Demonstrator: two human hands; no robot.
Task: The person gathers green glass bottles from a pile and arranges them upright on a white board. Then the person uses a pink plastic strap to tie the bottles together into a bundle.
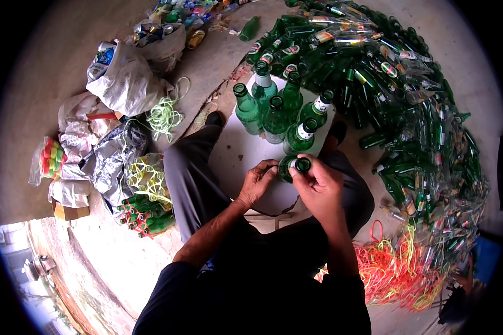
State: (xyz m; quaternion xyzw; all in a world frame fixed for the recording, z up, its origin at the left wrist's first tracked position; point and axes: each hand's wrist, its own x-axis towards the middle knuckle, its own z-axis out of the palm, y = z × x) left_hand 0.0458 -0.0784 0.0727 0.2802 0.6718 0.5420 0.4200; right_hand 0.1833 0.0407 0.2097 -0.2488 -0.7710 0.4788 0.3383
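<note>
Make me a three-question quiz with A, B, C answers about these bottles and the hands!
1. Where is the big heap of bottles?
A. on the person's right
B. on the person's left
C. behind the person

2. What colour are the standing bottles?
A. brown
B. green
C. blue

3. What are both hands doing?
A. resting on knees
B. waving
C. holding one green bottle

Answers:
1 A, the heap fills the right side.
2 B, their glass is green.
3 C, the left hand and right hand meet around it.
</note>
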